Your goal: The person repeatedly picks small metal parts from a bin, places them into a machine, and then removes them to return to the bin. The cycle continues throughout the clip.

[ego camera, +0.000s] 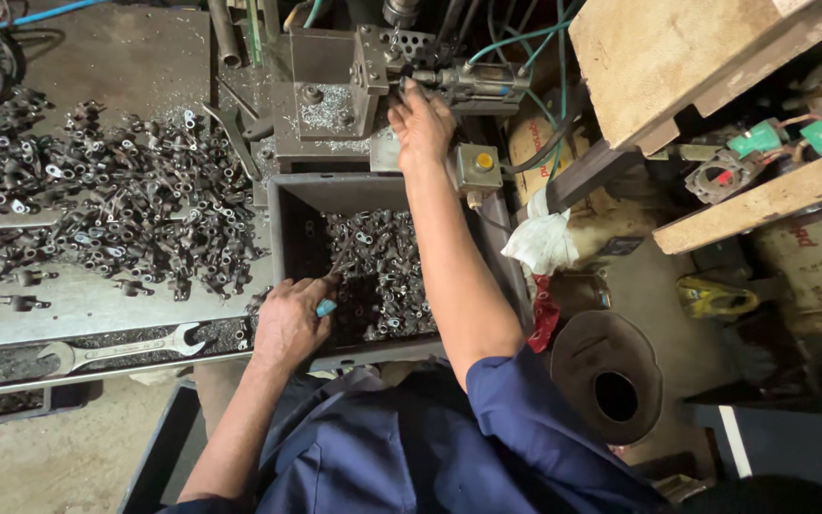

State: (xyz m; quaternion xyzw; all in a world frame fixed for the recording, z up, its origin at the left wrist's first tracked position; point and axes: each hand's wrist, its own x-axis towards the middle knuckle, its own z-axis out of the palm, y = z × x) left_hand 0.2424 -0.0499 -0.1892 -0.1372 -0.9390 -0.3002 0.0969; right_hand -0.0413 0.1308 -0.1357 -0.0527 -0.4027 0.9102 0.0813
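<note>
Landmark: dark metal bin (pixel 289 205), half filled with small metal parts (pixel 387 262).

Left hand (pixel 287 324) at bin's near-left rim, fingers curled tight around blue-handled tool (pixel 327 306); thin tip pokes into parts.

Right hand (pixel 420 124) beyond bin's far edge, at small press fixture (pixel 335 90); fingers narrow, pinched at fixture's side, held item too small to tell.

Yellow push-button box (pixel 479 167) just right of bin's far corner.

Loose heap of same parts (pixel 126 205) on steel table left of bin; open-end wrench (pixel 121 352) near table's front edge.

White rag (pixel 542 240) right of bin.
</note>
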